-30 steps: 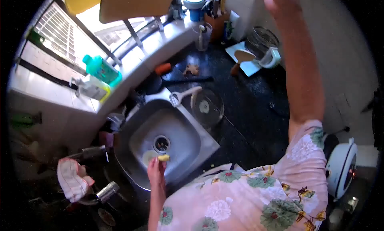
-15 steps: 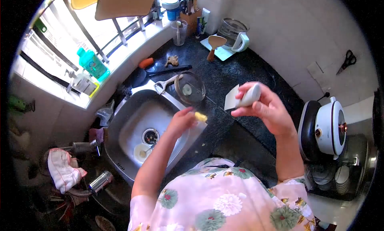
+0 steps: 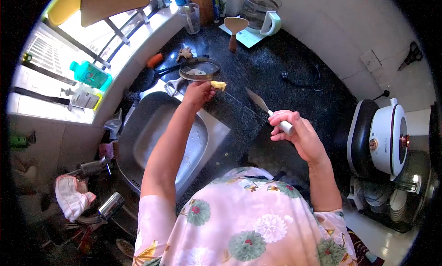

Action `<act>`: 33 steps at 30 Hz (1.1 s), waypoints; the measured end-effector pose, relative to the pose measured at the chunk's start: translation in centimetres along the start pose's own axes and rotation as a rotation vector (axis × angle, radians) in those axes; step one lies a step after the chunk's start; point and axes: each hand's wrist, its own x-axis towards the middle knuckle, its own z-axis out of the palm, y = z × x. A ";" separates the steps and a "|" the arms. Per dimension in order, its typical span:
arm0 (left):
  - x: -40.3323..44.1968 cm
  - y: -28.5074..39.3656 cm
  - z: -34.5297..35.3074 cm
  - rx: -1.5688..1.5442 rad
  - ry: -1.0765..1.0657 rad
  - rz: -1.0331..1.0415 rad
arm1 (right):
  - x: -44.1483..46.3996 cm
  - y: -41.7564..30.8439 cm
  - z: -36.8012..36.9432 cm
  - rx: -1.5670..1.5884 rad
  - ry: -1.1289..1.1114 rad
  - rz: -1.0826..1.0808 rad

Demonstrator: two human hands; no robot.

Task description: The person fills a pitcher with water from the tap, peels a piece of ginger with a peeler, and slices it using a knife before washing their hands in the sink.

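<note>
My left hand is closed on a piece of pale yellow peeled ginger, which sticks out past the fingertips. Just beyond it on the dark counter is a round glass dish with something pale inside; the hand covers part of its near rim. Held in my right hand, above the counter, is a knife. Its light handle lies in the fingers and its blade points up and left, apart from the ginger. A white peeler rests at the sink's corner, left of my left hand.
The steel sink lies under my left arm. Along the window side are a carrot piece and a ginger root. At the back stand a wooden-handled spatula and a glass jug. A white electric pot is at right.
My left hand has moved away from me with the ginger, close to the glass dish. My right hand has lowered and turned the knife, its blade now seen nearly edge-on. The view has shifted.
</note>
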 end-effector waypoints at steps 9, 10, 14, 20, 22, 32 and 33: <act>-6.4 -4.3 -1.7 0.212 -0.030 0.020 | 0.5 2.7 -0.6 0.021 0.090 -0.015; -7.5 -4.9 -1.7 0.224 -0.017 0.012 | 0.6 3.4 -0.6 0.068 0.101 0.013; -10.2 -6.9 -2.2 0.167 0.000 0.005 | 0.2 5.9 -1.1 0.088 0.155 0.000; -12.0 -8.8 -3.3 0.129 0.047 -0.019 | -1.4 5.9 -0.2 0.302 0.276 -0.135; -12.5 -8.7 -2.9 0.109 0.074 -0.013 | -2.0 5.0 0.2 0.261 0.270 -0.281; -11.9 -10.4 -3.0 0.227 0.148 0.068 | 2.8 7.2 1.7 -0.284 0.086 0.245; -12.0 -10.5 -3.0 0.234 0.155 0.083 | 2.6 9.1 1.5 -0.520 0.041 0.068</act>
